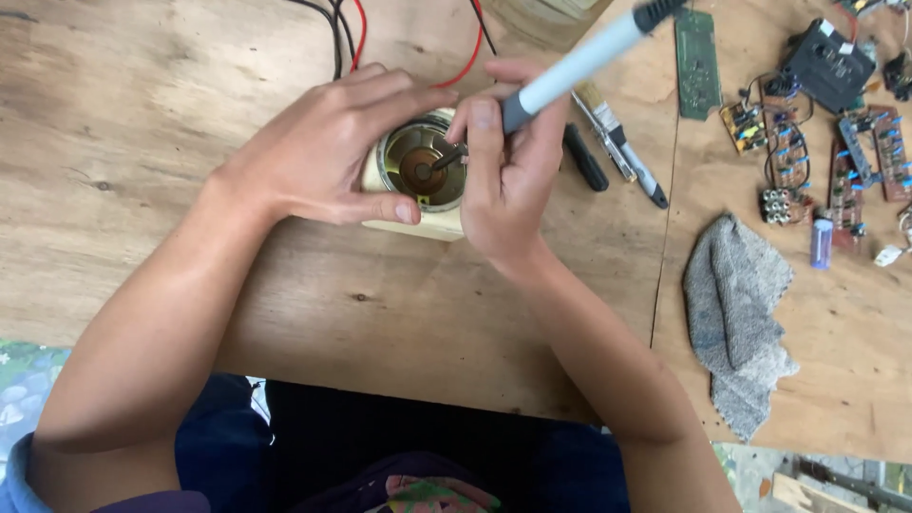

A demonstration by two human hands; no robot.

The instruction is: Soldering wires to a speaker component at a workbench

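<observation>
Left hand (328,152) wraps the cream-cased speaker (423,176) on the wooden table (142,85), fingers curled over its far rim, thumb pressed to the near edge. Right hand (508,171) pinches a blue-and-white soldering iron (570,66) pen-fashion, tip touching the cone's centre, between both hands. Grey cloth (736,313) and circuit boards (817,161) lie well apart, right

It was an electronics repair workshop. A rough wooden desk (190,114) carried loose circuit boards (817,152) with wired parts, a green board (697,63), red and black wires (347,33), pens (622,152) and a grey rag (736,318).
</observation>
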